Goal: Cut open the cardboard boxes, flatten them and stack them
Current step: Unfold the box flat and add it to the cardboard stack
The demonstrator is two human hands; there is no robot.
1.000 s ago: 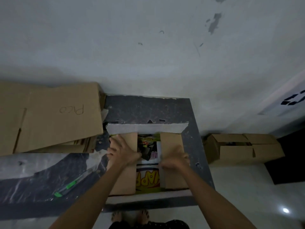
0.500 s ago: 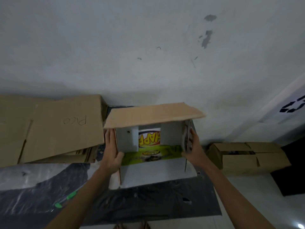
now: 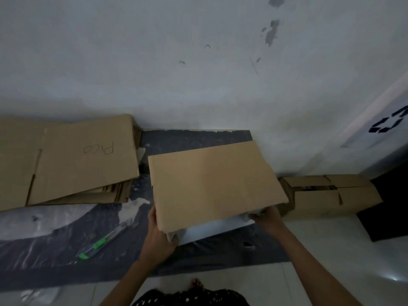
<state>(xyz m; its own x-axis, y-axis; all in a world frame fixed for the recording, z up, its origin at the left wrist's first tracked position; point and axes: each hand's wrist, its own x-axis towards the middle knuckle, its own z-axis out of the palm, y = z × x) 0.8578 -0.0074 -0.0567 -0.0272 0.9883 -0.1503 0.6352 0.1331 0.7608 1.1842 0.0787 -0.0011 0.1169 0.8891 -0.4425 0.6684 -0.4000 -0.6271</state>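
In the head view, the cardboard box [image 3: 212, 184] sits on the dark mat [image 3: 198, 138] in the middle of the scene, its broad brown panel facing up and tilted toward the person, with a white flap showing under its near edge. The left hand [image 3: 159, 235] grips the near left corner, thumb along the side. The right hand [image 3: 267, 217] holds the near right corner, fingers tucked under the panel. The step looks like turning the box to reach its uncut side, or pressing it flat; I cannot tell which. Either way, both corners should move together so the panel does not twist or tear at its creases. If a taped seam is left, it wants cutting first; the utility knife [image 3: 103, 241] lies on the mat to the near left, apart from both hands. Once the box folds flat, it belongs on the stack of flattened cardboard [image 3: 72, 160] at the far left, edges squared. A second box [image 3: 326, 195] waits on the floor [image 3: 309, 250] to the right, flaps folded shut — likely next.
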